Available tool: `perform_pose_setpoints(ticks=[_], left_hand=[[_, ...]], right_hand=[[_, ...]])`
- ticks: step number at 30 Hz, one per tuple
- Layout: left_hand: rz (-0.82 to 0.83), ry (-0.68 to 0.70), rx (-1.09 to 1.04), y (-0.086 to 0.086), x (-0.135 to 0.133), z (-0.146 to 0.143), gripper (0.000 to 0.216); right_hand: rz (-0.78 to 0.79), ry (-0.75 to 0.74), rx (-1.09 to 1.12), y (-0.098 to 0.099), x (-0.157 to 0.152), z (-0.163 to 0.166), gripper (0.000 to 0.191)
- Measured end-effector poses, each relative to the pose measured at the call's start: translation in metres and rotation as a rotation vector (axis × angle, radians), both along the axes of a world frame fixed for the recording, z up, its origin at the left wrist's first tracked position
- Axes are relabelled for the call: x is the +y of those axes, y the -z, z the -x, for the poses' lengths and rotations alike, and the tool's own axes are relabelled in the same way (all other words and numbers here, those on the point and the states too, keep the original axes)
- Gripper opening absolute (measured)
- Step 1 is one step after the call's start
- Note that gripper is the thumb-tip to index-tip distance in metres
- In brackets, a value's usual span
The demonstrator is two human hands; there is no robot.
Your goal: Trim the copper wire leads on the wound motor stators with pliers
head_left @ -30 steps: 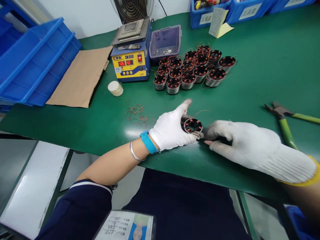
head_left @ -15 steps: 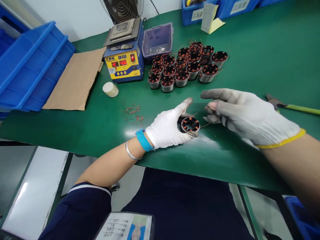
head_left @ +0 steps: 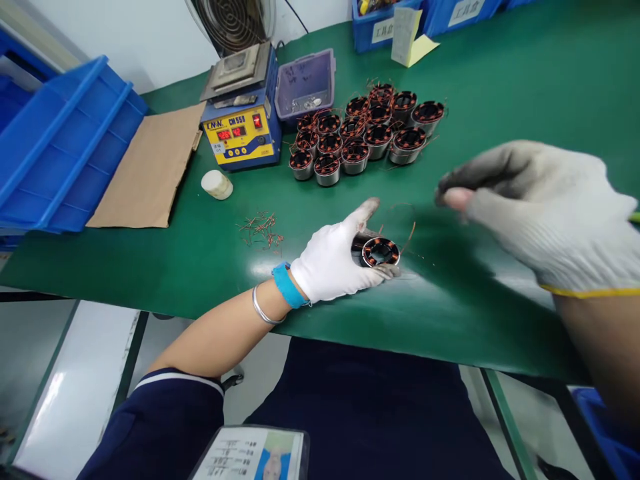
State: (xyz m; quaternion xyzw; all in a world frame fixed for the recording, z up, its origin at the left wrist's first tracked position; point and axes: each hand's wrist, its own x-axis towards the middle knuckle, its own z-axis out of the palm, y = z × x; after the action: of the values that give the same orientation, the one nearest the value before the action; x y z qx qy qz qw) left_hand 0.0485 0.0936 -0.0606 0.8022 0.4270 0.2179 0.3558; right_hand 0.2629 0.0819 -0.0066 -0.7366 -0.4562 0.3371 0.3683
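Observation:
My left hand (head_left: 330, 257), in a white glove, is closed around a wire-wound motor stator (head_left: 381, 253), a metal ring with black and copper segments inside. Thin copper wire ends (head_left: 410, 237) stand up from its right side. To the right, my right hand (head_left: 545, 207) is raised above the table, gloved and partly smeared by motion. Its index finger and bare thumb tip come together in a pinch, and I cannot make out anything between them. A bit of green tool handle (head_left: 635, 217) shows at the right edge; the hand hides the rest.
Several similar stators (head_left: 355, 153) stand grouped behind my left hand. Wire clippings (head_left: 263, 229) lie left of it, near a round white container (head_left: 217, 185). A CM558 machine (head_left: 243, 137), a purple box (head_left: 305, 83), cardboard (head_left: 145, 167) and blue crates (head_left: 65, 147) are farther back.
My right hand has moved right, away from the stator, and its fingers have drawn together. The wire ends now stand more upright. My left hand keeps its hold.

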Motion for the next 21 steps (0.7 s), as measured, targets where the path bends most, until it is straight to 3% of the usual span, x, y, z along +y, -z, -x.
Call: perform_pose_setpoints(ticks=[4, 6, 9, 11, 15, 19, 21], left_hand=[[0.021, -0.133, 0.005, -0.001, 0.001, 0.000, 0.103], [0.026, -0.135, -0.004, -0.002, 0.002, 0.001, 0.102], [0.012, -0.090, -0.003, -0.004, 0.003, 0.003, 0.103], [-0.009, -0.062, 0.013, -0.005, 0.003, 0.003, 0.103], [-0.036, -0.053, 0.060, -0.009, 0.001, 0.001, 0.101], [-0.039, -0.049, 0.079, -0.010, 0.000, -0.002, 0.099], [-0.042, -0.037, 0.091, -0.010, 0.000, -0.003, 0.098]], right_hand=[[0.222, -0.483, -0.439, 0.005, -0.017, -0.001, 0.026], [0.257, -0.612, -0.624, 0.007, -0.021, 0.007, 0.026], [0.323, -0.672, -0.668, 0.009, -0.020, 0.015, 0.021], [0.325, -0.607, -0.618, 0.008, -0.020, 0.014, 0.021], [0.199, -0.435, -0.661, 0.012, -0.020, 0.002, 0.043], [-0.042, -0.684, -0.723, 0.022, -0.018, -0.011, 0.044], [-0.089, -0.779, -0.735, 0.027, -0.015, -0.015, 0.046]])
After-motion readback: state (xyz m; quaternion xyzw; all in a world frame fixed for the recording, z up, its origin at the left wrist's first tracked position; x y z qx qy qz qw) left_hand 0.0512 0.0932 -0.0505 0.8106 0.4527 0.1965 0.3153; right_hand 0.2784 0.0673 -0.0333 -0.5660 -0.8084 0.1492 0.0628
